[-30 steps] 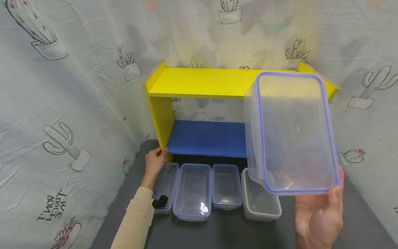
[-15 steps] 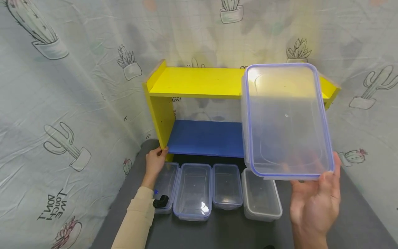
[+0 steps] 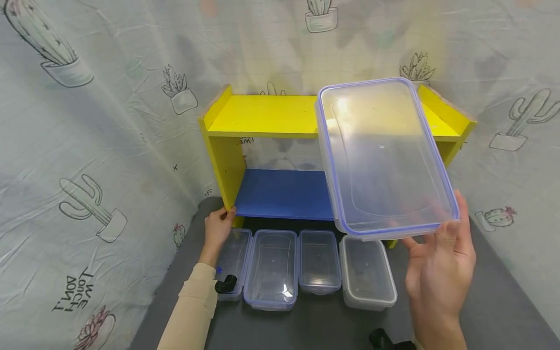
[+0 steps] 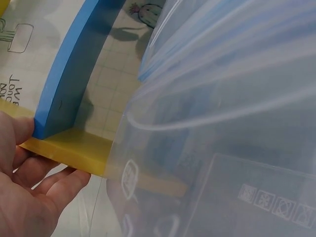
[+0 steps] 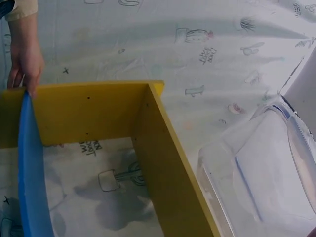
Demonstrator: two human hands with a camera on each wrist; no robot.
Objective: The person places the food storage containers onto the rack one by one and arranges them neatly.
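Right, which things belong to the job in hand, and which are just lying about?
Job in hand:
large clear container, held by the right hand
yellow-and-blue shelf, gripped by the left hand

Seemingly lying about, in neither hand:
three blue-rimmed containers on the grey table
pale-rimmed container beside them
cactus-print cloth

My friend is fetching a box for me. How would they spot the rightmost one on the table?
Find the yellow-and-blue shelf unit, then the row of four boxes on the grey table before it. Take the right-end box: its rim is whitish, while the other three have blue rims.
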